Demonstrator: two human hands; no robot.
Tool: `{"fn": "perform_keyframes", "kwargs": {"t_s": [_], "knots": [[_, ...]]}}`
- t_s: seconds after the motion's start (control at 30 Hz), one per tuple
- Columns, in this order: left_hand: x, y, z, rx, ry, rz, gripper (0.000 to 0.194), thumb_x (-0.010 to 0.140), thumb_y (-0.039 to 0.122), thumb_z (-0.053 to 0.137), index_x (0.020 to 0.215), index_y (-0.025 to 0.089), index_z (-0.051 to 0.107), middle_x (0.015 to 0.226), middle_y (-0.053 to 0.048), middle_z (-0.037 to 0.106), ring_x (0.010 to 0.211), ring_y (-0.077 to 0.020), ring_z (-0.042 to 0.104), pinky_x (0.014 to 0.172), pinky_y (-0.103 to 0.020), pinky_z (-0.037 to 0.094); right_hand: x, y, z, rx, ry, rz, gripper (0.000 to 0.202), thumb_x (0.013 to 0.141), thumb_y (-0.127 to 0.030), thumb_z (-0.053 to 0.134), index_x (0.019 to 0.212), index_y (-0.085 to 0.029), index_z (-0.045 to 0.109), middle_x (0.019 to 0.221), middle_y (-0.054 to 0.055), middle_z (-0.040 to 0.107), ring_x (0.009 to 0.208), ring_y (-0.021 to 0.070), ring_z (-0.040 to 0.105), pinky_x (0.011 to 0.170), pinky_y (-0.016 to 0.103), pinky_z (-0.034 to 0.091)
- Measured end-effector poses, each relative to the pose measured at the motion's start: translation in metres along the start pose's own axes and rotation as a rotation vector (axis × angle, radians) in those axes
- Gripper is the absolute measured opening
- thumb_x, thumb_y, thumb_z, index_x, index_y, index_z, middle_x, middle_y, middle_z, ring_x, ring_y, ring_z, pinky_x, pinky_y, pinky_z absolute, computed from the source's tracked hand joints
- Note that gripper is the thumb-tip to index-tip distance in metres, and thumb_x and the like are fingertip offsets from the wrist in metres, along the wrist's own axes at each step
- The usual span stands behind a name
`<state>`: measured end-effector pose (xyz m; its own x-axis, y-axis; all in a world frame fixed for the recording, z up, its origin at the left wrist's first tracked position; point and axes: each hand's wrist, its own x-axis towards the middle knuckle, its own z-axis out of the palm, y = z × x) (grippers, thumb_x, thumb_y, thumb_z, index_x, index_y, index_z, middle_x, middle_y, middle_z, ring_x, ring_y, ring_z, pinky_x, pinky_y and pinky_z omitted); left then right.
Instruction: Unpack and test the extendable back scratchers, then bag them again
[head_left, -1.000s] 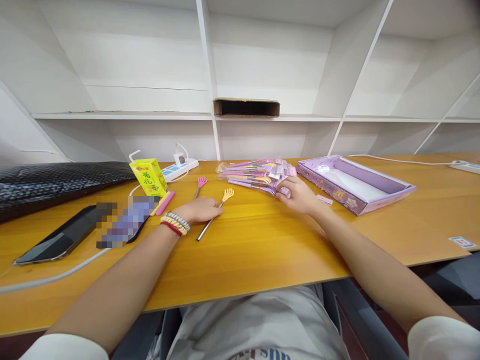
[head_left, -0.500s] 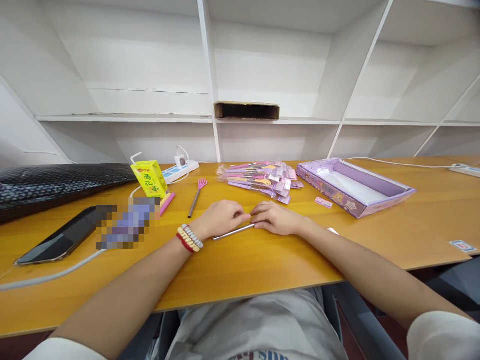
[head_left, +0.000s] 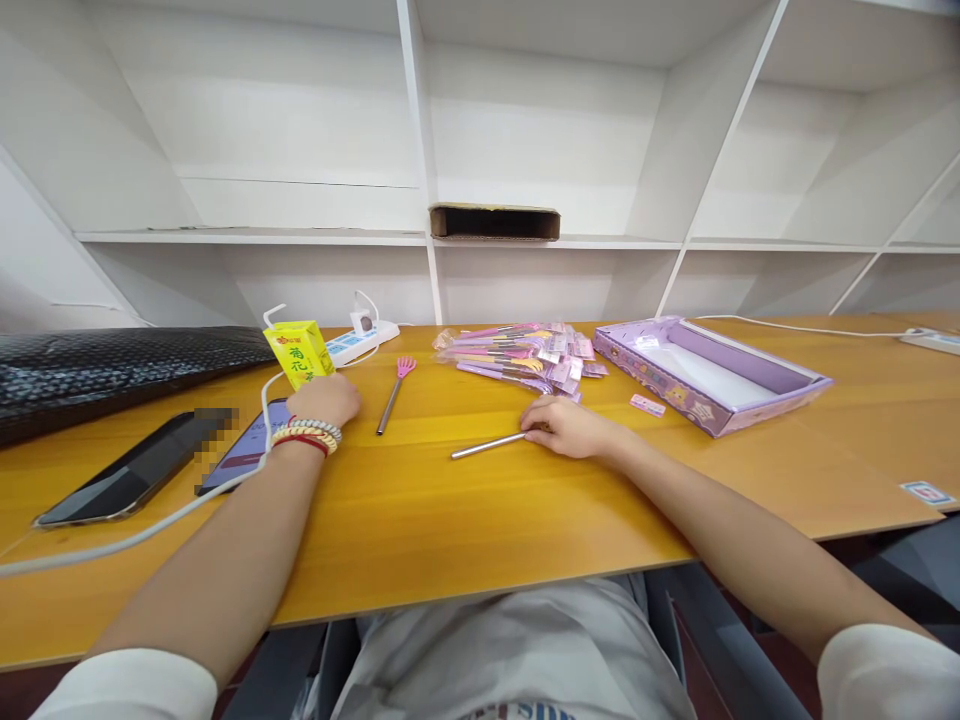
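Note:
My right hand (head_left: pixel 566 426) is closed around one end of a thin metal rod (head_left: pixel 487 447). The rod's other end points left, low over the table; what lies inside my fingers is hidden. On the left, my left hand (head_left: pixel 328 398) is beside the yellow drink carton (head_left: pixel 298 350), over the spot where a pink-and-yellow piece was visible before. Its fingers are turned away and hidden. Between the hands lies a back scratcher (head_left: pixel 393 393) with a pink claw head and a metal handle. Behind my right hand is a pile of wrapped back scratchers (head_left: pixel 525 355).
A purple open box (head_left: pixel 705 405) stands at right, with a small pink label (head_left: pixel 647 405) beside it. At left lie a dark phone (head_left: pixel 124 475), a lit phone (head_left: pixel 244 445) and a white cable (head_left: pixel 150 527). A power strip (head_left: pixel 364 343) sits behind the carton.
My left hand has left the rod and moved left to the carton, covering the pink-and-yellow piece. My right hand has shifted slightly right with the rod.

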<state>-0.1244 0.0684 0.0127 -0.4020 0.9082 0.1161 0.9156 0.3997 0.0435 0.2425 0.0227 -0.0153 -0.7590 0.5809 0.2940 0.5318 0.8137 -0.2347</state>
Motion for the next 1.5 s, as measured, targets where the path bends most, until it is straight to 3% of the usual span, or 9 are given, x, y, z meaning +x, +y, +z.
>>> {"fn": "perform_keyframes", "kwargs": {"t_s": [0.23,0.47,0.63,0.7,0.77,0.87,0.93,1.3,1.5], "knots": [[0.004,0.013,0.010,-0.101,0.019,0.174,0.055,0.074,0.062,0.042,0.088,0.014,0.066,0.093,-0.018,0.066,0.088,-0.0326,0.060,0.070,-0.037,0.045,0.000,0.001,0.000,0.027,-0.026,0.002,0.021,0.083,-0.026,0.053,0.096,-0.016,0.067,0.097,0.010,0.065,0.092,0.0183,0.058,0.084,0.031,0.043],[0.004,0.010,0.009,-0.270,0.018,0.124,0.042,0.064,0.058,0.054,0.072,0.019,0.068,0.061,-0.006,0.064,0.066,-0.0232,0.060,0.056,-0.029,0.041,0.001,0.001,-0.001,0.033,-0.033,-0.003,0.019,0.083,-0.022,0.053,0.094,-0.015,0.066,0.096,0.009,0.065,0.090,0.0176,0.057,0.084,0.030,0.042],[-0.003,0.015,0.003,-0.334,0.149,0.158,0.044,0.071,0.055,0.050,0.084,0.017,0.070,0.071,-0.008,0.067,0.073,-0.0251,0.061,0.061,-0.030,0.043,0.000,0.001,0.000,0.016,-0.044,0.033,0.015,0.083,-0.021,0.052,0.090,-0.015,0.064,0.093,0.009,0.064,0.090,0.0173,0.056,0.082,0.029,0.041],[-0.011,0.023,0.000,-0.360,0.231,0.273,0.045,0.076,0.053,0.046,0.090,0.017,0.069,0.081,-0.009,0.069,0.080,-0.0257,0.061,0.067,-0.032,0.044,0.000,0.001,0.000,-0.013,-0.026,0.103,0.014,0.084,-0.021,0.051,0.091,-0.016,0.061,0.091,0.008,0.064,0.086,0.0170,0.056,0.078,0.028,0.040],[-0.021,0.034,-0.001,-0.395,0.279,0.493,0.046,0.081,0.051,0.040,0.095,0.017,0.068,0.089,-0.008,0.069,0.085,-0.0237,0.061,0.075,-0.031,0.045,-0.002,0.001,-0.002,-0.040,0.015,0.200,0.016,0.086,-0.022,0.047,0.096,-0.016,0.057,0.089,0.007,0.064,0.081,0.0163,0.056,0.073,0.026,0.040],[-0.039,0.049,0.001,-0.434,0.278,0.888,0.041,0.086,0.047,0.038,0.102,0.019,0.064,0.103,-0.007,0.066,0.094,-0.0202,0.059,0.085,-0.030,0.043,-0.005,0.003,-0.009,-0.068,0.092,0.286,0.020,0.088,-0.023,0.041,0.103,-0.017,0.053,0.087,0.006,0.064,0.076,0.0156,0.056,0.069,0.025,0.038],[-0.050,0.057,0.003,-0.447,0.257,1.020,0.039,0.087,0.045,0.038,0.104,0.019,0.062,0.105,-0.006,0.065,0.098,-0.0194,0.057,0.088,-0.031,0.042,-0.007,0.005,-0.013,-0.093,0.127,0.293,0.020,0.088,-0.023,0.040,0.104,-0.018,0.052,0.088,0.006,0.064,0.076,0.0158,0.056,0.069,0.025,0.038],[-0.063,0.065,0.007,-0.455,0.218,1.122,0.034,0.089,0.041,0.039,0.104,0.020,0.061,0.102,-0.005,0.064,0.095,-0.0189,0.057,0.085,-0.031,0.043,-0.009,0.017,-0.009,-0.101,0.139,0.255,0.026,0.088,-0.025,0.040,0.105,-0.019,0.059,0.096,0.007,0.066,0.088,0.0185,0.058,0.077,0.027,0.040],[-0.072,0.066,0.002,-0.337,0.242,1.155,0.035,0.091,0.038,0.034,0.107,0.021,0.061,0.096,-0.006,0.063,0.089,-0.0173,0.058,0.079,-0.028,0.043,-0.011,0.019,-0.009,-0.071,0.075,0.203,0.029,0.088,-0.023,0.039,0.103,-0.020,0.063,0.084,0.005,0.068,0.073,0.0152,0.058,0.069,0.024,0.040]]}}
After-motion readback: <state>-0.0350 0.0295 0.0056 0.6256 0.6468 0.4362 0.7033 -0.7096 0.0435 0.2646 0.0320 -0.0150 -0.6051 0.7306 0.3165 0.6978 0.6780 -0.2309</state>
